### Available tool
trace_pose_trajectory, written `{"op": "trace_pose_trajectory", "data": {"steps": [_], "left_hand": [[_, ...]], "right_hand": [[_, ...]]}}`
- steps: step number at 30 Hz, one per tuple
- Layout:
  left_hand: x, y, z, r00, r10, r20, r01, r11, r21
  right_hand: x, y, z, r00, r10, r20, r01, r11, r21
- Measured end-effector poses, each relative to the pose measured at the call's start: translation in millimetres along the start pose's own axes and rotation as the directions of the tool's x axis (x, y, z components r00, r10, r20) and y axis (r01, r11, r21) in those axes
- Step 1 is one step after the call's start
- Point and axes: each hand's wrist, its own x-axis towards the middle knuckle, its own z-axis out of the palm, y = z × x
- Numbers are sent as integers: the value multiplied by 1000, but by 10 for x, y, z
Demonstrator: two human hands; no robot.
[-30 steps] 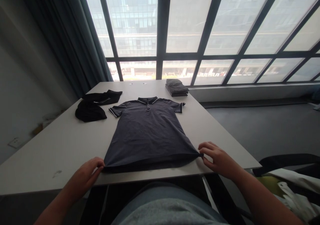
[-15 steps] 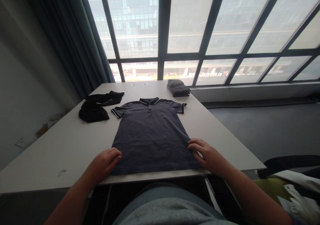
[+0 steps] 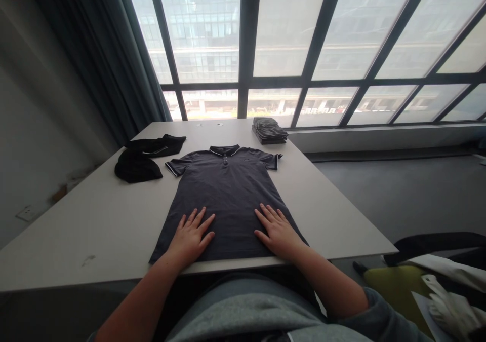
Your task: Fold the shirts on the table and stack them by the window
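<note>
A dark navy polo shirt (image 3: pixel 228 190) with white-trimmed collar and sleeves lies spread flat, front up, on the white table (image 3: pixel 94 220). My left hand (image 3: pixel 192 235) rests palm down on the shirt's lower left part, fingers spread. On the lower right part lies my right hand (image 3: pixel 277 230), also flat with the fingers apart. Neither hand holds anything.
A crumpled black garment (image 3: pixel 142 159) lies at the table's left, beyond the shirt's sleeve. A folded striped stack (image 3: pixel 269 130) sits at the far edge by the window. Clothes and a yellow-green item (image 3: pixel 395 286) lie low at the right, off the table. A dark curtain (image 3: pixel 102 63) hangs at the left.
Both hands let go of the shirt's bottom corners and moved inward and up onto the fabric, where they now lie flat with fingers spread.
</note>
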Motion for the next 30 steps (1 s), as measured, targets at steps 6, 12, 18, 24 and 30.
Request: {"op": "trace_pose_trajectory", "data": {"steps": [6,12,18,24,30], "left_hand": [[-124,-34,-11,1000,-27,-14,27,1000,-1],[-240,-12,-48,997,-72,13,72,997,18],[-250,74,-412,975,-109,194,97,993,73],[532,288,-653,992,67,103,-76,994,83],[1886,449,-409,993,51,107,-60,995,78]], "right_hand": [[-14,-47,-62,999,22,40,-21,1000,-8],[-38,-57,-55,999,22,44,-21,999,-26],[-5,3,-109,996,-19,89,17,1000,14],[942,229,-368,971,-235,-55,233,972,-31],[2427,500,-414,929,-371,-16,368,926,-87]]}}
